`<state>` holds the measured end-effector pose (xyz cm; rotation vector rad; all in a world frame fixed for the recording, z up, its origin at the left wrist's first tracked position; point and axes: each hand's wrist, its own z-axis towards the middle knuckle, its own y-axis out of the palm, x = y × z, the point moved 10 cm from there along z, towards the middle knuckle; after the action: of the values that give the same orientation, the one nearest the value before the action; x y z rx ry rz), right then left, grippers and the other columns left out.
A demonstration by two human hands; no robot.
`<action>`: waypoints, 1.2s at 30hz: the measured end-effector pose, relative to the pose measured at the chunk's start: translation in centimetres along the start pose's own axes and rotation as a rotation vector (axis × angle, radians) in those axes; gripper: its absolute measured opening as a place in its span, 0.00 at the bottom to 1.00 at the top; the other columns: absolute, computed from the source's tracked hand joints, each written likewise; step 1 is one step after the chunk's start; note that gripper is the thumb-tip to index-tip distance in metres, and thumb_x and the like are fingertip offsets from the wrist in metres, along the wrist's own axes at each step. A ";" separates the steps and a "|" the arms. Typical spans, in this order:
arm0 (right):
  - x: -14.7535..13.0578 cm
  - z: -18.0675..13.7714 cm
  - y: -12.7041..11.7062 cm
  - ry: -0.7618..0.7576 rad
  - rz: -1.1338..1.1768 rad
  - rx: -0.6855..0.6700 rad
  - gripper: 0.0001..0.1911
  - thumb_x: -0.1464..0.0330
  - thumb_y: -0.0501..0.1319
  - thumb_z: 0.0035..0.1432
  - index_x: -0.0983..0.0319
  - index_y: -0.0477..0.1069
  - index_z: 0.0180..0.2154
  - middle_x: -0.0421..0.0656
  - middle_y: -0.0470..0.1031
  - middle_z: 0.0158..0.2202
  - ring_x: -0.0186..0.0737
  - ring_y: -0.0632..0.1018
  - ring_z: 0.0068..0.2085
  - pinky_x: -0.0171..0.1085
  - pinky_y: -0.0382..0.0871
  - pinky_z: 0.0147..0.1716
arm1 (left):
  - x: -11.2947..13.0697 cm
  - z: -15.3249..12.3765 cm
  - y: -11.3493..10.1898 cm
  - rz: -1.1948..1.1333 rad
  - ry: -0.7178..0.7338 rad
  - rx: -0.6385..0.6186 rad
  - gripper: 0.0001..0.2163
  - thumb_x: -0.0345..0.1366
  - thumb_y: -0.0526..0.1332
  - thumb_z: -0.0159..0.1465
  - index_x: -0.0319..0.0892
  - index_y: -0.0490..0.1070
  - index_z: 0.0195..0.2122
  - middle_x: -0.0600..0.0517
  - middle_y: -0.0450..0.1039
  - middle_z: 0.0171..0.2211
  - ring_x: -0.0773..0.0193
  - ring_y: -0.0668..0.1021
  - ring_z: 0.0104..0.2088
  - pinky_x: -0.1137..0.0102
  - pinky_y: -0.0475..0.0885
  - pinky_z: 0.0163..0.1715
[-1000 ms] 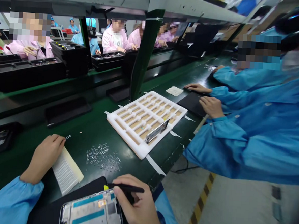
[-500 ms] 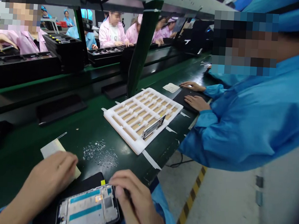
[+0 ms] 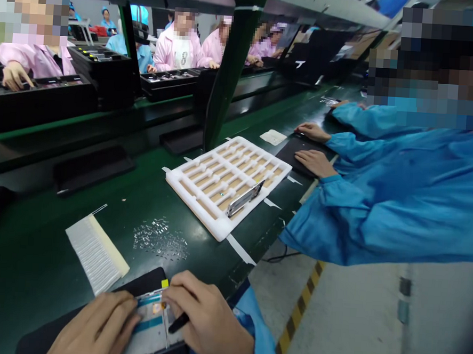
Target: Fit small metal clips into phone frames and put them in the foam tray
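Note:
A silver phone housing (image 3: 146,337) with blue strips lies before me on a black mat (image 3: 42,341), a yellow tab (image 3: 165,283) at its top edge. My left hand (image 3: 95,323) reaches over the housing's left part, fingers bent and drawn together at the tips; what they pinch, if anything, is hidden. My right hand (image 3: 207,319) is closed round a slim black tool (image 3: 179,322) at the housing's right end, fingertips close to the metal. Past my left hand lies a sheet of clear strips (image 3: 93,251) with a pale yellow edge.
Many tiny clear pieces (image 3: 160,239) lie scattered on the green bench (image 3: 191,265). Beyond them sits a white slotted tray (image 3: 221,232) with one phone part (image 3: 245,199) standing in it. A co-worker's hands (image 3: 313,161) rest at a black mat on the right. A green post (image 3: 230,75) rises behind the tray.
My left hand has moved from above the strip sheet down onto the phone housing, uncovering the sheet. My right hand has shifted slightly left over the housing's end.

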<state>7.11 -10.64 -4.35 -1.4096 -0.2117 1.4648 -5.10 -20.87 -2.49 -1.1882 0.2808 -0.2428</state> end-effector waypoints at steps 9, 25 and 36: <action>1.1 0.4 1.4 0.006 -0.055 -0.092 0.26 0.84 0.55 0.50 0.60 0.76 0.47 0.43 0.80 0.46 0.42 0.82 0.44 0.36 0.74 0.38 | 0.1 -1.1 1.1 0.015 0.062 -0.070 0.18 0.39 0.50 0.81 0.46 0.79 0.59 0.50 0.85 0.52 0.57 0.87 0.51 0.68 0.83 0.51; -2.2 -0.6 1.9 -0.122 -0.493 -0.032 0.18 0.75 0.64 0.68 0.71 0.76 0.58 0.55 0.84 0.50 0.47 0.83 0.34 0.39 0.70 0.19 | 0.8 -1.6 3.0 -0.061 -0.016 -0.021 0.27 0.53 0.49 0.78 0.44 0.71 0.69 0.41 0.83 0.54 0.50 0.85 0.51 0.60 0.83 0.49; -0.6 -2.0 1.7 0.004 -0.245 -0.097 0.26 0.74 0.57 0.67 0.67 0.73 0.65 0.63 0.77 0.61 0.55 0.87 0.43 0.45 0.87 0.32 | 1.1 0.8 0.4 0.005 0.000 -0.012 0.19 0.42 0.50 0.80 0.45 0.78 0.61 0.45 0.86 0.49 0.57 0.87 0.48 0.68 0.83 0.47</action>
<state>7.65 -12.81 -5.81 -1.4098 -0.4422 1.2638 -3.79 -20.41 -2.73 -1.1994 0.2854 -0.2374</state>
